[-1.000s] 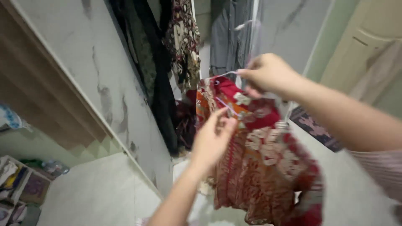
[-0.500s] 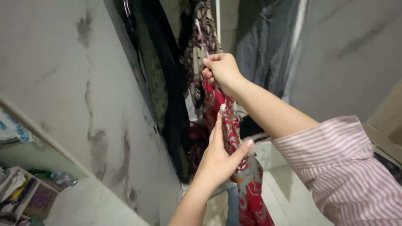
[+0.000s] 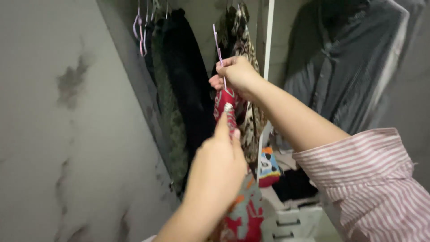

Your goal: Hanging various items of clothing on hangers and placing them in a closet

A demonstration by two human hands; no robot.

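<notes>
My right hand (image 3: 236,74) is raised inside a wardrobe and grips the neck of a thin pink hanger (image 3: 218,45), whose hook points up. A red patterned garment (image 3: 244,214) hangs from that hanger and drops down behind my left hand (image 3: 218,166). My left hand holds the garment's upper part, index finger stretched up along the red cloth toward the hanger. My right sleeve is pink and white striped. The wardrobe rail is out of view.
Dark and green clothes (image 3: 179,98) hang to the left on pink hangers (image 3: 139,27), with a leopard-print piece (image 3: 247,49) behind my right hand. A grey shirt (image 3: 345,67) hangs at right past a white upright (image 3: 268,40). Folded clothes and white drawers (image 3: 291,219) sit below. A marbled door panel (image 3: 67,134) fills the left.
The view has tilted up into the wardrobe. My right hand has lifted the hanger higher among the hanging clothes, and my left hand has followed up along the red garment.
</notes>
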